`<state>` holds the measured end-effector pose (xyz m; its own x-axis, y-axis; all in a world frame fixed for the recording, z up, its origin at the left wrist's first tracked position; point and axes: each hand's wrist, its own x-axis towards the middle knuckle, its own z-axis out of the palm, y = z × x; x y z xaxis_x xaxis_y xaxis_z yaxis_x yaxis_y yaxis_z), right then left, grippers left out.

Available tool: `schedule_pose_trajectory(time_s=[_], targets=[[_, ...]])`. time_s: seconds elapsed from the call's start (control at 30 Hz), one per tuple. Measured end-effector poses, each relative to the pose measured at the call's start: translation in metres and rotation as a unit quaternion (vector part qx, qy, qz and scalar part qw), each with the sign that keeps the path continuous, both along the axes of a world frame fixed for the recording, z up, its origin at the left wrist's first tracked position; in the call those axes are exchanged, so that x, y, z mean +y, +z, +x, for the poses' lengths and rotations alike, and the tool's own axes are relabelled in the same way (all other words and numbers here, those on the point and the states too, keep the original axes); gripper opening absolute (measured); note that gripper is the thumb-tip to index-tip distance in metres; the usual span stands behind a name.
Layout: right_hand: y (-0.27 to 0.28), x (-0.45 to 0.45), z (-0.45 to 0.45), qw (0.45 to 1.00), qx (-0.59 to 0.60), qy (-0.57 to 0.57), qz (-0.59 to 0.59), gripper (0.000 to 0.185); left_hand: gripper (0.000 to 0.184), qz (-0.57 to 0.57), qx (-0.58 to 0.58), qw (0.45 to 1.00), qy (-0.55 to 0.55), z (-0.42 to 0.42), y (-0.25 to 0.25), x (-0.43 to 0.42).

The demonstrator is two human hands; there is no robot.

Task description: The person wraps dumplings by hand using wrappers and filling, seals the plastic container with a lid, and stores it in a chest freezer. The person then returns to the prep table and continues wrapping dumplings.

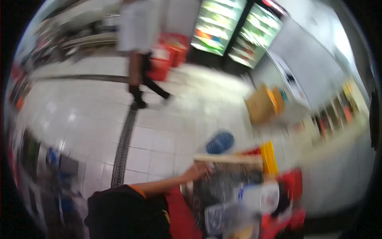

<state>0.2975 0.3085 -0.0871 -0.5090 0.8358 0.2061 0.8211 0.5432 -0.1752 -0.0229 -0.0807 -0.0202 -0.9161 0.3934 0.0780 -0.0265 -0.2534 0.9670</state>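
Observation:
In front of my body is a box-like tray (228,159) with a pale rim and a dark, shiny inside. My left hand (198,171) is closed at its far left corner, with the fingers over the rim, blurred by motion. A white tub with a blue edge (259,196) and a clear plastic container (223,218) lie on or over the tray's near part. Red and yellow pieces (269,158) stick out at its right side. My right hand does not show.
A person in a white top (137,28) walks on the tiled floor (147,135) near a drain channel (124,147). Glass-door fridges (221,24), red crates (169,53) and a cardboard box (260,105) stand beyond. One blue shoe (221,142) shows past the tray.

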Motion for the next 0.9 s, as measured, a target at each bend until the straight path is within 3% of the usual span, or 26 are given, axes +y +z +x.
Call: schedule_pose_trajectory(time_s=[0.03,0.07,0.1,0.13,0.17,0.2,0.23,0.33,0.43,0.5,0.57,0.63,0.67,0.73,0.8,0.83,0.9], targets=[[-0.001,-0.008,0.0,1.0,-0.006,-0.013,0.005,0.042,0.029,0.095,0.017,0.995,0.009,-0.006,0.009,0.003],[-0.002,-0.013,0.0,0.999,-0.014,-0.031,0.008,0.041,0.03,0.05,-0.117,0.992,0.007,0.007,0.016,-0.005],[-0.003,-0.017,0.002,0.998,-0.014,-0.057,0.001,0.041,0.03,0.081,-0.082,0.993,-0.009,0.003,0.005,-0.01],[0.009,-0.026,0.0,0.995,-0.004,-0.094,-0.016,0.041,0.03,0.053,-0.117,0.992,-0.003,0.006,0.011,-0.009],[0.022,-0.035,-0.006,0.974,0.136,-0.134,-0.119,0.05,0.031,0.026,-0.138,0.99,0.0,0.007,0.017,-0.006],[0.014,-0.029,-0.001,0.961,0.192,-0.137,-0.144,0.055,0.032,-0.003,-0.153,0.988,0.016,0.009,0.021,-0.003],[0.053,-0.05,-0.021,0.95,0.233,-0.162,-0.129,0.055,0.033,-0.02,-0.166,0.986,0.002,0.01,0.021,0.002],[0.063,-0.05,-0.023,0.913,0.286,-0.241,-0.164,0.052,0.036,-0.05,-0.171,0.983,-0.041,0.014,0.026,0.02],[0.059,-0.028,-0.012,0.893,0.361,-0.207,-0.169,0.049,0.039,-0.073,-0.121,0.981,-0.136,0.016,0.033,0.05],[0.091,-0.021,-0.008,0.884,0.423,-0.166,-0.111,0.044,0.04,-0.071,-0.113,0.971,-0.198,0.022,0.037,0.08],[0.127,-0.02,0.0,0.872,0.445,-0.134,-0.155,0.041,0.04,-0.072,-0.109,0.957,-0.258,0.033,0.045,0.112],[0.174,-0.029,0.005,0.852,0.46,-0.066,-0.243,0.034,0.043,-0.057,-0.087,0.891,-0.443,0.053,0.057,0.157],[0.194,-0.039,0.004,0.851,0.461,-0.073,-0.24,0.034,0.044,-0.023,-0.112,0.87,-0.48,0.069,0.057,0.181],[0.215,-0.058,-0.001,0.807,0.487,0.021,-0.333,0.034,0.045,0.008,-0.137,0.843,-0.52,0.105,0.063,0.218],[0.202,-0.068,-0.002,0.817,0.476,0.019,-0.326,0.035,0.044,0.154,-0.323,0.747,-0.56,0.131,0.075,0.239],[0.197,-0.074,-0.003,0.827,0.462,0.022,-0.32,0.037,0.044,0.152,-0.323,0.744,-0.565,0.134,0.078,0.24],[0.191,-0.092,-0.012,0.854,0.431,-0.02,-0.291,0.038,0.041,-0.062,-0.219,0.804,-0.549,0.142,0.078,0.236]])
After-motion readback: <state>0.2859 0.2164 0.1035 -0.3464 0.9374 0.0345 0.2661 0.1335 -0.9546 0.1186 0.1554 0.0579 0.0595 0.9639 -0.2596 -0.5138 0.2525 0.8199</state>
